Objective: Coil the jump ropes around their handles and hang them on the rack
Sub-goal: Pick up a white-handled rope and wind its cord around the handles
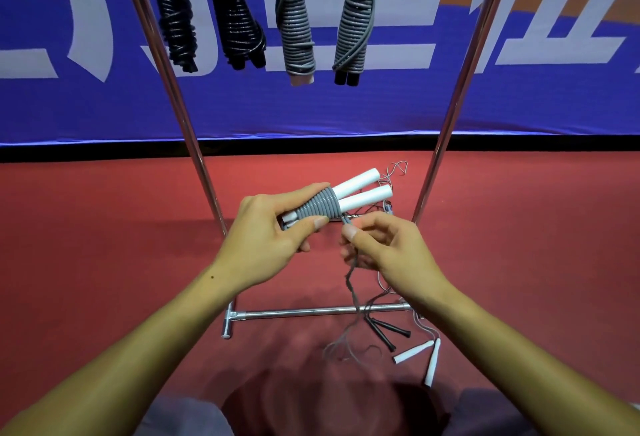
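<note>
My left hand (273,224) grips a pair of white handles (363,191) held side by side, with grey rope coiled (318,207) round their near half. My right hand (377,241) pinches the loose grey rope (349,280) just below the coil; the rest of it trails down, blurred, to the floor. On the rack's top, several coiled ropes hang: two black ones (176,20) (239,20) and two grey ones (296,27) (353,23).
The chrome rack's uprights (180,103) (457,103) and its base bar (311,312) frame my hands. Loose ropes with black handles (388,330) and white handles (420,354) lie on the red floor at the lower right. A blue banner lines the back.
</note>
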`<state>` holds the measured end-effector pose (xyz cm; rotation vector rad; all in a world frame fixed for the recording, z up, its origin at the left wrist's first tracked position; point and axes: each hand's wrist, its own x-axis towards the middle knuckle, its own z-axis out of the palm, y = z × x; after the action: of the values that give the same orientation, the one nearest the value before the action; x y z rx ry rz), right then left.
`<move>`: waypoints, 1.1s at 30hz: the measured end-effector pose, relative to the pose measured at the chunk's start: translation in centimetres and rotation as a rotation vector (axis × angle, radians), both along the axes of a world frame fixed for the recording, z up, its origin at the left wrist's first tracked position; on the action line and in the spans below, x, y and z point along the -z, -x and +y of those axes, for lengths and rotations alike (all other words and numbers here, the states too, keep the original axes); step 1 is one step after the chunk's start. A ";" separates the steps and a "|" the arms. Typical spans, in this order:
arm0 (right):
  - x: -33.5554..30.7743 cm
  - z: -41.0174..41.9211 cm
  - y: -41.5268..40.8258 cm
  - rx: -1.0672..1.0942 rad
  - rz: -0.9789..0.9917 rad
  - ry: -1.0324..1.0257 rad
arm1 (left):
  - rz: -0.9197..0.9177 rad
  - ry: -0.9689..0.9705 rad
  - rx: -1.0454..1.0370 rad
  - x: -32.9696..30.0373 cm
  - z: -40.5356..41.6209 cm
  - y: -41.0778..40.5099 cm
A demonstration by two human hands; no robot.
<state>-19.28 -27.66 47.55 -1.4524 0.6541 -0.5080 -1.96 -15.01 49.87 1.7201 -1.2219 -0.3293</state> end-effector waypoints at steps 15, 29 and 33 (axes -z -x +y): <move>0.0 0.4 0.6 0.007 0.291 0.535 | -0.298 -0.175 -0.018 1.3 -0.1 -1.3; 0.0 -0.6 0.1 -0.039 0.322 0.572 | -0.271 -0.243 -0.025 1.0 0.1 -1.7; 0.2 -0.9 0.1 0.019 0.353 0.727 | -0.269 -0.267 -0.056 1.3 -0.1 -1.2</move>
<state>-19.36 -28.61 47.32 -2.2575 0.8033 -0.5359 -0.76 -15.08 48.57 2.0773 -1.3667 -0.2404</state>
